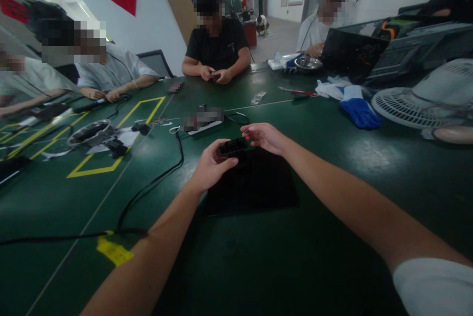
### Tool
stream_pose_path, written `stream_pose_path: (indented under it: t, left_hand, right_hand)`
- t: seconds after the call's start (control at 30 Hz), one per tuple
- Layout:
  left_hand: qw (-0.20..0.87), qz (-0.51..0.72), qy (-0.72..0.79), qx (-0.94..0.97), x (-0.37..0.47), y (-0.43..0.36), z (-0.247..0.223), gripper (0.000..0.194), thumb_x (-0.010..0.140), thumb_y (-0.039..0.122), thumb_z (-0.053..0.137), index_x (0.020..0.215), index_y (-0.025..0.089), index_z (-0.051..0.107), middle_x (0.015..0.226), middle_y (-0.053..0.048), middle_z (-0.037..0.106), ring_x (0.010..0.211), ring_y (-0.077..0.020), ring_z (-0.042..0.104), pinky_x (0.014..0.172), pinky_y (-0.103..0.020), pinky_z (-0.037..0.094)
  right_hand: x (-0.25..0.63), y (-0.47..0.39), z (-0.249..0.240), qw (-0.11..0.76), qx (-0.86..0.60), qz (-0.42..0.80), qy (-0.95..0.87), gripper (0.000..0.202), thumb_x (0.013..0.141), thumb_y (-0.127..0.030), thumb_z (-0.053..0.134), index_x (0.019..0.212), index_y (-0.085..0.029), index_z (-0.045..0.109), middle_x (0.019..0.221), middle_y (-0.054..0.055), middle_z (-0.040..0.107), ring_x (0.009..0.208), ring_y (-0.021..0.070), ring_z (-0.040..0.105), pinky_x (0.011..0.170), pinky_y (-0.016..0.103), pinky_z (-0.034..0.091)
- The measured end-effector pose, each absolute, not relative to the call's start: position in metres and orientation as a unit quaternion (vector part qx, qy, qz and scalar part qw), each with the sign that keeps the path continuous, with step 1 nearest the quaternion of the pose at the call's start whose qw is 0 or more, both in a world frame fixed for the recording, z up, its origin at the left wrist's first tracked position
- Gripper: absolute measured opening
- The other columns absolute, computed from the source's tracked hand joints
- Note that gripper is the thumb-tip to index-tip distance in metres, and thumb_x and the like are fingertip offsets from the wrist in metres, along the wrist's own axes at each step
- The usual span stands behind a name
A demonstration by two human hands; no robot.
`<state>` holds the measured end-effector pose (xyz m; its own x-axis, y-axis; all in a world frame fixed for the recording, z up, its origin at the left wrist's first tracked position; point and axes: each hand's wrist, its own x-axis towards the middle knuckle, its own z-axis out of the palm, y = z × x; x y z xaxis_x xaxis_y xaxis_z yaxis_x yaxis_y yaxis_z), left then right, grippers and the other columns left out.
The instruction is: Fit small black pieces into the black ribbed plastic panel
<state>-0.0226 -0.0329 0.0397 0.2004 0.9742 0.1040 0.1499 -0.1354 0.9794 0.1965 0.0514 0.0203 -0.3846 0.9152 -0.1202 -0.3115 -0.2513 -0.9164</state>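
My left hand (212, 166) is wrapped round a small black block-shaped part (233, 146) with recesses in its top, thumb along the near side. Just to its right, the fingertips of my right hand (264, 136) pinch a tiny dark piece (246, 131), too small to name, close to the block's right end. Below both hands a flat black panel or mat (254, 190) lies on the green table (332, 237). Beyond my left hand sits a blurred-out device on a pale base (207, 126).
A black cable (155, 183) runs along the left past yellow tape (114, 251). Farther left is a round metal ring (92, 133). Blue-and-white gloves (358, 107), a red pen-like tool (299, 92) and a grey fan (402, 104) lie at right. Several people sit round the table.
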Motion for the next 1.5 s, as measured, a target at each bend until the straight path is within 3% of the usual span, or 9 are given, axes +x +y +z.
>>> stream_pose_path:
  t: [0.43,0.77,0.9,0.97,1.03,1.13,1.27,1.37,1.5]
  left_hand:
    - [0.430,0.372,0.449,0.690,-0.016,-0.034,0.044,0.045,0.075,0.032,0.084,0.116,0.022,0.068,0.109,-0.004,0.075,0.105,-0.0243,0.073,0.096,-0.041,0.061]
    - [0.293,0.246,0.453,0.805,-0.022,-0.037,0.056,0.021,0.082,0.033,0.076,0.099,0.022,0.070,0.083,0.002,0.068,0.075,-0.0165,0.063,0.071,-0.031,0.051]
    - [0.257,0.225,0.456,0.822,-0.023,-0.038,0.057,0.019,0.084,0.032,0.073,0.100,0.023,0.070,0.085,0.002,0.071,0.078,-0.0177,0.065,0.075,-0.033,0.052]
    - [0.261,0.217,0.446,0.828,-0.024,-0.039,0.060,0.025,0.085,0.033,0.075,0.108,0.023,0.070,0.095,-0.001,0.075,0.087,-0.0202,0.070,0.083,-0.036,0.055]
    - [0.282,0.224,0.424,0.831,-0.026,-0.041,0.068,0.044,0.083,0.036,0.079,0.124,0.024,0.067,0.114,-0.005,0.077,0.104,-0.0240,0.073,0.096,-0.041,0.057]
    - [0.284,0.255,0.408,0.829,-0.018,-0.049,0.087,0.066,0.084,0.047,0.082,0.142,0.027,0.058,0.139,-0.010,0.071,0.124,-0.0287,0.069,0.108,-0.047,0.055]
    - [0.141,0.218,0.445,0.857,0.018,-0.063,0.103,0.058,0.095,0.054,0.068,0.145,0.027,0.058,0.140,-0.012,0.070,0.127,-0.0338,0.066,0.110,-0.055,0.052]
    - [0.055,0.122,0.480,0.867,0.047,-0.066,0.095,0.045,0.092,0.055,0.070,0.125,0.025,0.069,0.127,-0.015,0.074,0.120,-0.0410,0.068,0.100,-0.057,0.054]
    - [0.016,0.095,0.541,0.836,0.058,-0.062,0.078,0.012,0.097,0.031,0.063,0.103,0.023,0.070,0.098,-0.013,0.075,0.095,-0.0360,0.072,0.083,-0.049,0.055]
  right_hand:
    - [0.196,0.051,0.023,0.427,-0.348,0.707,-0.443,0.018,0.080,-0.029,0.070,0.092,-0.019,0.079,0.093,0.005,0.076,0.088,0.0179,0.066,0.071,0.027,0.050]
    - [0.196,0.050,0.025,0.423,-0.344,0.719,-0.431,0.015,0.082,-0.026,0.069,0.089,-0.018,0.080,0.090,0.005,0.074,0.085,0.0168,0.064,0.068,0.026,0.050]
    - [0.196,0.052,0.024,0.426,-0.340,0.721,-0.427,0.015,0.081,-0.024,0.069,0.088,-0.018,0.080,0.089,0.005,0.075,0.084,0.0167,0.065,0.067,0.026,0.050]
    - [0.196,0.052,0.023,0.430,-0.337,0.718,-0.430,0.016,0.079,-0.022,0.069,0.088,-0.018,0.081,0.089,0.005,0.075,0.083,0.0163,0.065,0.066,0.026,0.050]
    - [0.197,0.051,0.023,0.433,-0.340,0.713,-0.434,0.017,0.075,-0.019,0.069,0.087,-0.018,0.081,0.088,0.005,0.075,0.083,0.0161,0.066,0.066,0.026,0.050]
    - [0.194,0.049,0.022,0.441,-0.348,0.698,-0.444,0.020,0.070,-0.017,0.072,0.087,-0.019,0.080,0.086,0.004,0.076,0.083,0.0165,0.066,0.067,0.027,0.051]
    - [0.187,0.049,0.021,0.488,-0.362,0.651,-0.456,0.019,0.068,-0.020,0.076,0.086,-0.019,0.078,0.080,0.002,0.073,0.077,0.0154,0.064,0.066,0.027,0.051]
    - [0.192,0.055,0.022,0.540,-0.416,0.566,-0.465,0.014,0.072,-0.020,0.075,0.086,-0.020,0.076,0.077,0.000,0.069,0.072,0.0135,0.060,0.062,0.026,0.051]
    - [0.228,0.058,0.015,0.557,-0.499,0.442,-0.495,0.016,0.080,-0.022,0.070,0.094,-0.020,0.078,0.084,0.003,0.072,0.073,0.0141,0.062,0.057,0.025,0.052]
